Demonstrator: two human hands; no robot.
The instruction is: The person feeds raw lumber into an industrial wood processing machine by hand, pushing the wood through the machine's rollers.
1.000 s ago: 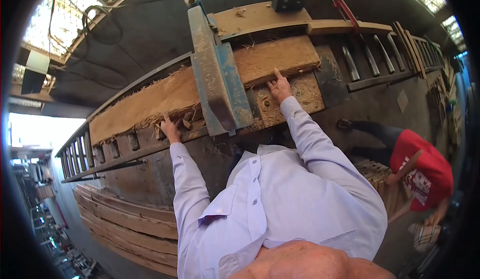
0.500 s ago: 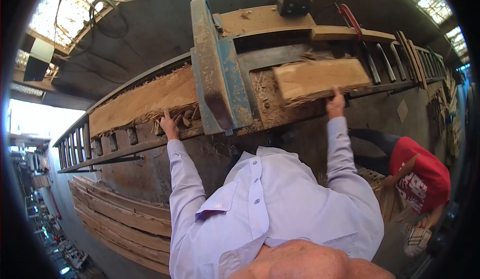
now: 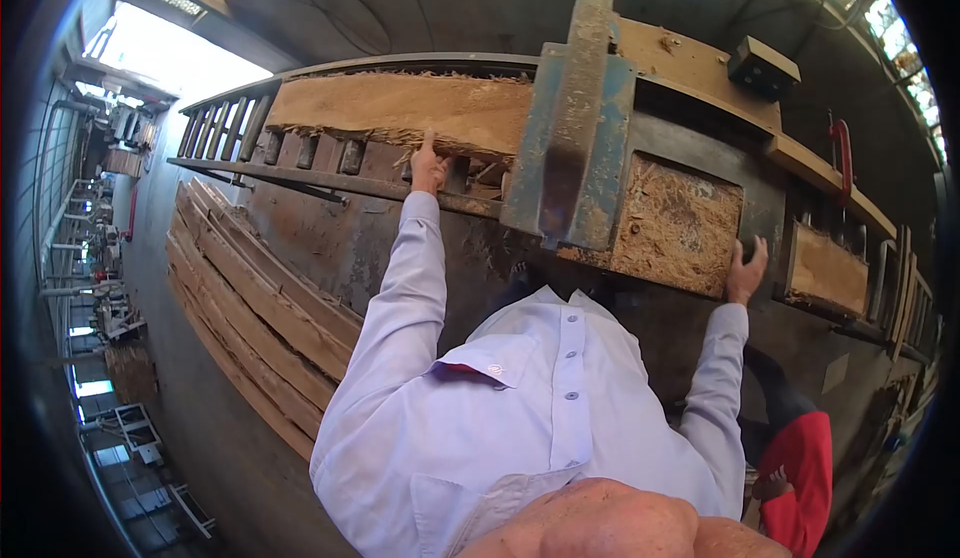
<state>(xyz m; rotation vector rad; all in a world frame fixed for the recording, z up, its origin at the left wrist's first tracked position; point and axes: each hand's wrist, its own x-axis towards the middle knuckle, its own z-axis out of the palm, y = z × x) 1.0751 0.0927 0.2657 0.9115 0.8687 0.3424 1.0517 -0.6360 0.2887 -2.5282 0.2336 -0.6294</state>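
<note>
A long rough-edged wooden board [image 3: 400, 113] lies on the roller bed, left of the blue machine upright [image 3: 570, 143]. My left hand [image 3: 428, 168] grips the board's near edge, one finger reaching up over its face and the others curled below. My right hand [image 3: 745, 273] is open, fingers apart and holding nothing, at the near right corner of the sawdust-covered machine table [image 3: 685, 223]. Farther right, apart from that hand, a short wooden block [image 3: 828, 270] rests on the rollers.
Several long planks [image 3: 250, 308] are stacked at the lower left. A red clamp [image 3: 842, 163] sits on the wooden fence [image 3: 830, 183] at the back right. Behind the table stands a dark box [image 3: 763, 66]. A person in red [image 3: 805, 483] is at the lower right.
The short block has moved right, off the sawdust-covered table, and my right hand has let go of it. My view has swung left. My left hand stays at the long board's edge.
</note>
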